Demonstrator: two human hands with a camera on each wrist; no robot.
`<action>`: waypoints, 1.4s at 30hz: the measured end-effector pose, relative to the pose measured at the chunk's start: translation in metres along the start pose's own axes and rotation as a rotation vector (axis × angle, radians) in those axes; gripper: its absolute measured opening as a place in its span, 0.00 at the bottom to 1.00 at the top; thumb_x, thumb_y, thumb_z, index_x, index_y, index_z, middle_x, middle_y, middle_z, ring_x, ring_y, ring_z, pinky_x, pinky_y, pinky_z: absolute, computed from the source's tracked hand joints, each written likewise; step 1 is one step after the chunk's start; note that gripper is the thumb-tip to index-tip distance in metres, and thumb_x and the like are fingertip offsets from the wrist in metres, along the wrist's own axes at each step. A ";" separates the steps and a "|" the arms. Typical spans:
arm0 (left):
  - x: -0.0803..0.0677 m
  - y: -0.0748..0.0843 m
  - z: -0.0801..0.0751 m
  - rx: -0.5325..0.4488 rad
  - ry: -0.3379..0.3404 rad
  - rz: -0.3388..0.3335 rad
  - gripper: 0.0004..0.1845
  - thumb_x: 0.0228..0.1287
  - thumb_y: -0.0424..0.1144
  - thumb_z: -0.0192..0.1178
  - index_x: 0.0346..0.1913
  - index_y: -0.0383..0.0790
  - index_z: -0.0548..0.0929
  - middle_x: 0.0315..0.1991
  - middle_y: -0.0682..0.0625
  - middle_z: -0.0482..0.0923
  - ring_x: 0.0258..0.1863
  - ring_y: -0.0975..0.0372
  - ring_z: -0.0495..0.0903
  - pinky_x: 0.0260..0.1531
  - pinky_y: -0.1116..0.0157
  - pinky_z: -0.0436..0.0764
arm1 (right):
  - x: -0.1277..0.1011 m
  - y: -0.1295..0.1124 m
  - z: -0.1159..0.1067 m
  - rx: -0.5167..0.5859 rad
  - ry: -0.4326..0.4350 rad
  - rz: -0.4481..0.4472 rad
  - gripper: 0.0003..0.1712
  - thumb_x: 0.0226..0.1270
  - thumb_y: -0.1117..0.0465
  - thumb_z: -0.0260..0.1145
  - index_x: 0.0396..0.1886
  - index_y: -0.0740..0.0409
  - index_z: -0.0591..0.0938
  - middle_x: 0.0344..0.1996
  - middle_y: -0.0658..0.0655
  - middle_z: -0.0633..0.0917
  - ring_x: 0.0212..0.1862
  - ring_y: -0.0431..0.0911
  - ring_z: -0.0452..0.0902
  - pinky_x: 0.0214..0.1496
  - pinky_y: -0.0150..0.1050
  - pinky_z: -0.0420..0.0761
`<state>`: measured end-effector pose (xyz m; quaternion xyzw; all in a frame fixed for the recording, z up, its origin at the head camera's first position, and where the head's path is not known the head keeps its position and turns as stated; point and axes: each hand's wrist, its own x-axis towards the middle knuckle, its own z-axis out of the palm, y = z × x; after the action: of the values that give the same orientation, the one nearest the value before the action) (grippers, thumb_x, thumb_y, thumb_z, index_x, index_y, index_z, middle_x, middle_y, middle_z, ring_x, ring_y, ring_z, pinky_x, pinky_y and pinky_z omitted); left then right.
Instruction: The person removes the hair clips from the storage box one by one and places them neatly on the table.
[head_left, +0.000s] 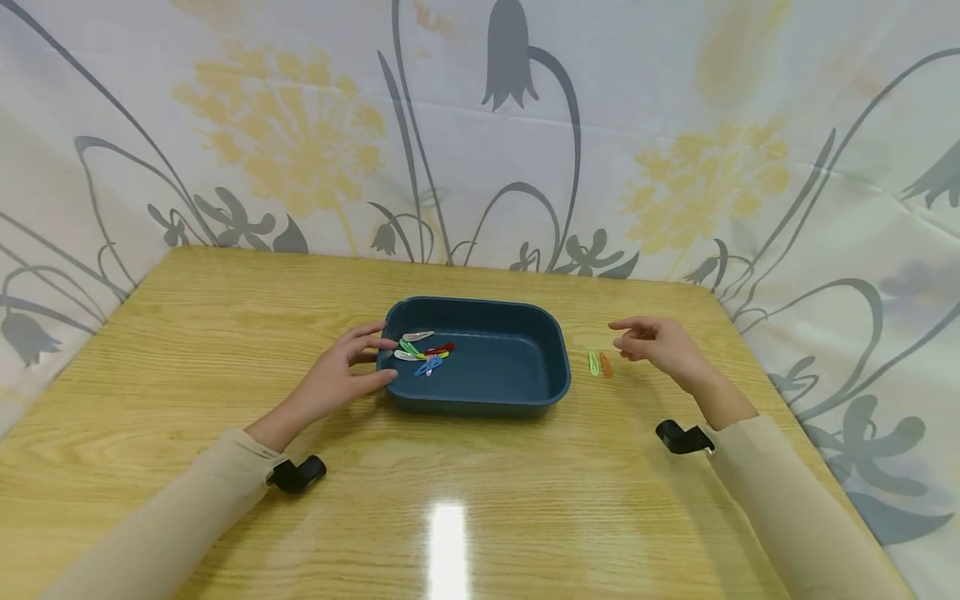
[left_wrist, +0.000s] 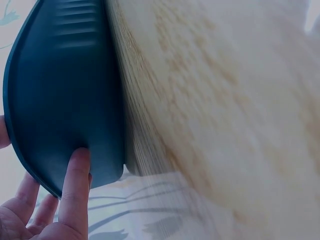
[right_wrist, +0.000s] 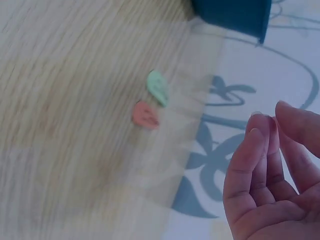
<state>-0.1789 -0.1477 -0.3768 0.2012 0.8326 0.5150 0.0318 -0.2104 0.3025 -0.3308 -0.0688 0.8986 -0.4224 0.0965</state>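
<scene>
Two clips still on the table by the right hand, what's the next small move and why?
Probably lower the right hand onto the orange clip, the nearer of the two, and pinch it. That hand hovers empty beside it and the green clip, while other clips already lie in the tray, which the left hand steadies by its end.

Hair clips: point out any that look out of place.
Two do. A green clip and an orange clip lie side by side on the table, just right of the dark tray, near the right hand. The other clips lie inside the tray.
</scene>
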 end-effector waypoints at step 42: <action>-0.001 0.003 -0.001 0.011 -0.005 -0.008 0.22 0.61 0.36 0.63 0.56 0.31 0.75 0.68 0.40 0.55 0.55 0.41 0.71 0.51 0.50 0.74 | 0.019 -0.090 0.028 0.034 -0.034 -0.161 0.19 0.66 0.62 0.62 0.55 0.61 0.78 0.34 0.59 0.81 0.34 0.47 0.76 0.41 0.38 0.78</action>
<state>-0.1769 -0.1479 -0.3739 0.1992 0.8362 0.5097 0.0349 -0.2182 0.2208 -0.2814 -0.1462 0.8812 -0.4426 0.0786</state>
